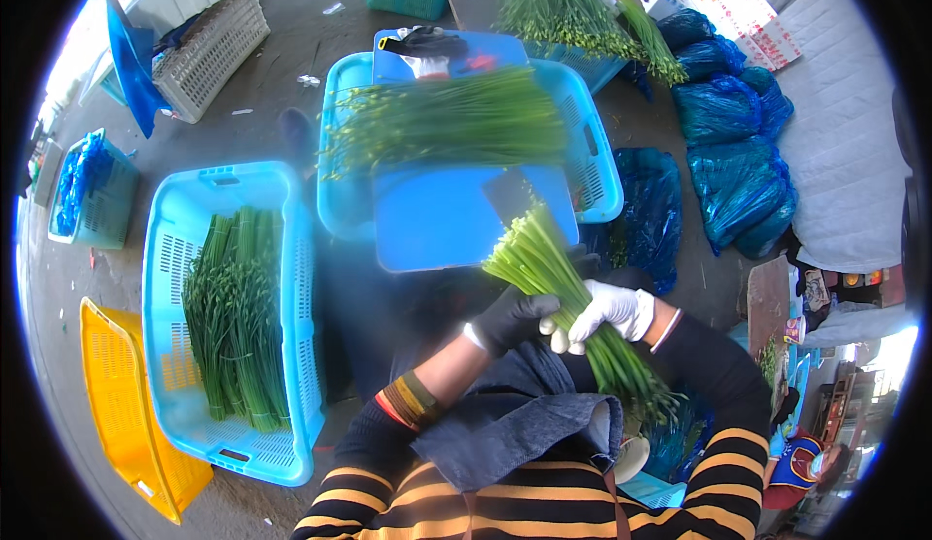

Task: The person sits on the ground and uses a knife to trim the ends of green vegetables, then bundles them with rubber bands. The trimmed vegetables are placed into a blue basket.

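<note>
A bundle of green flowering chive stems (593,336) slants across my lap, cut ends up and left, tips down and right. My left hand (515,316), in a dark glove, grips it from the left. On its other side my right hand (611,316), in a white glove, is closed round the stems. Ahead, a blue board (466,220) rests across a light-blue plastic basket (608,183). A loose pile of chive stems (451,121) lies over both. A dark glove and a white one (426,49) lie on the board's far part.
At left stands a light-blue basket (302,394) holding tied chive bundles (237,322), beside a yellow basket (109,365). More chives (561,9) lie on a table at the back. Blue plastic bags (735,176) stand at right. A person (801,463) is at lower right.
</note>
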Tool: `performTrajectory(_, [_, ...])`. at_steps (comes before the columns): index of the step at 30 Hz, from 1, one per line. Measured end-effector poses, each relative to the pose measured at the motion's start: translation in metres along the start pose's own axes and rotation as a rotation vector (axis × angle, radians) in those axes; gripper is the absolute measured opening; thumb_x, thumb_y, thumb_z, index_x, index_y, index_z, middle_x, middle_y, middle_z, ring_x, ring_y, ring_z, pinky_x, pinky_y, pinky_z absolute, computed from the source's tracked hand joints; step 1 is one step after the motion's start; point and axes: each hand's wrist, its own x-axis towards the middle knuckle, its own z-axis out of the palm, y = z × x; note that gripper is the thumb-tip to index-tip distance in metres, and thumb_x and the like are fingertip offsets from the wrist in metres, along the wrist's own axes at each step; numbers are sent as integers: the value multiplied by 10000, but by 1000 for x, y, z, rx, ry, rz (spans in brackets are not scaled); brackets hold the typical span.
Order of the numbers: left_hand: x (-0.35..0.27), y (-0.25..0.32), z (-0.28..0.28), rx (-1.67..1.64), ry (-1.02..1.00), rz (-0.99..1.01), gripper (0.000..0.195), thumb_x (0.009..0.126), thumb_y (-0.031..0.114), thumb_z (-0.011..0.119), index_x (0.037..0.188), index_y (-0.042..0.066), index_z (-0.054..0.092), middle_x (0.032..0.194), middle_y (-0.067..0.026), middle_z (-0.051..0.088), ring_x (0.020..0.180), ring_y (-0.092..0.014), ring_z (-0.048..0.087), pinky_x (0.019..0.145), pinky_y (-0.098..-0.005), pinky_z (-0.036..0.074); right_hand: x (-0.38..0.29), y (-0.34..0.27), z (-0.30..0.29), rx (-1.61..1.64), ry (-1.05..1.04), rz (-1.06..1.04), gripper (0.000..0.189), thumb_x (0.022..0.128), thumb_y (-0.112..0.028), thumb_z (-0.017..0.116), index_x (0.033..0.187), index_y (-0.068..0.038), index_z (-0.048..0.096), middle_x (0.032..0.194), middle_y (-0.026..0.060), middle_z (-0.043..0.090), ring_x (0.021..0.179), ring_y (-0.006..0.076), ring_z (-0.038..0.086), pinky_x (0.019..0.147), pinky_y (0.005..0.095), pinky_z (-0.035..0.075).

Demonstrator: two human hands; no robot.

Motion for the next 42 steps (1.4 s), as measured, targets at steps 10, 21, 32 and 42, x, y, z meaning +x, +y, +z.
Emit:
performTrajectory(10, [-18, -3, 17, -217, 266, 103, 681, 856, 153, 776, 1453, -10, 491, 1308, -171, 658, 1187, -280, 667, 1020, -413, 559, 54, 59, -27, 237, -248, 131, 397, 865, -26, 699, 1244, 71, 632, 1240, 305, 697, 1061, 346, 750, 963, 429, 603])
performTrajectory(21, [-35, 7, -8, -195, 450, 124, 498, 838, 158, 756, 1275, -20, 600, 1078, -122, 700, 968, -247, 702, 888, -378, 583, 35, -33, -4, -1155, 357, -272, 542, 960, -535, 727, 1125, -20, 751, 958, 152, 746, 936, 221, 711, 856, 370, 557])
performTrajectory(32, [-31, 29, 25, -91, 193, 61, 432, 820, 241, 776, 1131, -42, 675, 1010, -159, 709, 884, -261, 690, 812, -382, 569, 108, -70, 37, -1211, 81, -930, 669, 903, -351, 814, 1489, -118, 592, 1417, 144, 656, 1327, 272, 612, 1118, 389, 482])
performTrajectory(42, [-39, 9, 2, -365, 102, 50, 675, 857, 246, 775, 1423, -36, 538, 1256, -198, 684, 1053, -342, 705, 942, -482, 580, 116, -63, 37, -961, 166, -742, 202, 875, -207, 817, 1009, -57, 797, 942, 78, 789, 875, 155, 737, 828, 306, 577])
